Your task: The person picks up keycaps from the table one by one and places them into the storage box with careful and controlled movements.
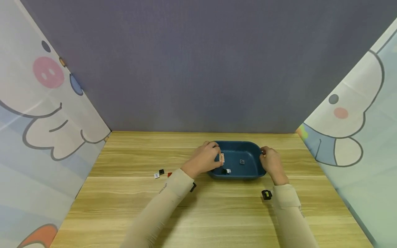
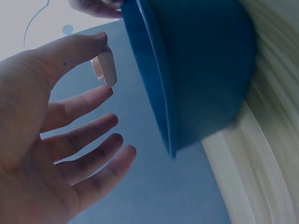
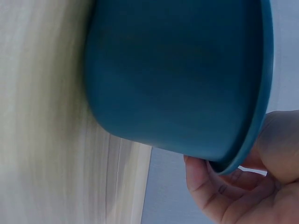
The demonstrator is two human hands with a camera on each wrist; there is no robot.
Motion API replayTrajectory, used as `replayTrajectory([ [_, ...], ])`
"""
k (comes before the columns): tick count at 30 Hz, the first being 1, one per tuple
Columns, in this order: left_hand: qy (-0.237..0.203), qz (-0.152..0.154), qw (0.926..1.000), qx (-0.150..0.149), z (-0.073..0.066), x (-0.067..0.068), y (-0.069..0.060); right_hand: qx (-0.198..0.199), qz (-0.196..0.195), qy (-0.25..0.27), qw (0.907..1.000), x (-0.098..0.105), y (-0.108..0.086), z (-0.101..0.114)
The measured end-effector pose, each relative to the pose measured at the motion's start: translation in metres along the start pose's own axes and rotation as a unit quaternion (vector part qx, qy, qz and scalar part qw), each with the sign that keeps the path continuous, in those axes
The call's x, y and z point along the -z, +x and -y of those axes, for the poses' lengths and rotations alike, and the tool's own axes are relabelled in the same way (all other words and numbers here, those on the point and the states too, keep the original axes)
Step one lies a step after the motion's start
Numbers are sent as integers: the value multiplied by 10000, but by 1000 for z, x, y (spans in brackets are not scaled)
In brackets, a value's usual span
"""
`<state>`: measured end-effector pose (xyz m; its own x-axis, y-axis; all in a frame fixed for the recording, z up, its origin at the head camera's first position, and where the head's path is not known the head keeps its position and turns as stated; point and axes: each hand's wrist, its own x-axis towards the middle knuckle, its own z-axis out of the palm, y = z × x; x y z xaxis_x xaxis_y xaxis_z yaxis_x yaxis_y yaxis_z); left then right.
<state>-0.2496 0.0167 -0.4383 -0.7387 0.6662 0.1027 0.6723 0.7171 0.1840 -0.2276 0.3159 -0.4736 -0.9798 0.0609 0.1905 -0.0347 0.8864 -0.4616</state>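
Observation:
In the head view my left hand (image 1: 204,156) is over the left end of a dark blue plastic basin (image 1: 242,177). Between its thumb and forefinger it pinches a small pale pinkish keycap (image 2: 107,67), tilted and held beside the basin's rim in the left wrist view; the other fingers are spread loosely. At the basin's right end, my right hand (image 1: 271,163) grips the rim, fingers curled beneath the lip in the right wrist view. Inside the basin lie a grey-blue keycap (image 1: 242,161) and a white piece (image 1: 228,171) beside something black.
On the wooden table (image 1: 223,213), left of the basin, are a white keycap (image 1: 156,175), a black one (image 1: 161,171) and a red one (image 1: 169,174) partly behind the left sleeve. A grey-blue panel (image 1: 201,75) stands behind, with cartoon-printed curtains at both sides.

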Motion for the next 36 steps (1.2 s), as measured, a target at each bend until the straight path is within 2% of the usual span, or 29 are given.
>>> replayTrajectory([
  [7,88,345,9994,-15,-15,-7,25,15,2,24,10000,-1,0,-1],
  [14,165,523,9985,72,-24,-10,34,14,53,39,10000,-1,0,1],
  [21,146,489,9986,115,-23,-12,34,17,47,48,10000,0,1,2],
  [28,16,579,9981,200,-19,-11,31,-34,118,49,9999,1,2,1],
  [33,96,529,9985,141,-16,-8,24,-67,178,16,9998,-1,1,1],
  [36,191,400,9990,80,-14,-4,16,-59,185,2,9998,-1,1,1],
])
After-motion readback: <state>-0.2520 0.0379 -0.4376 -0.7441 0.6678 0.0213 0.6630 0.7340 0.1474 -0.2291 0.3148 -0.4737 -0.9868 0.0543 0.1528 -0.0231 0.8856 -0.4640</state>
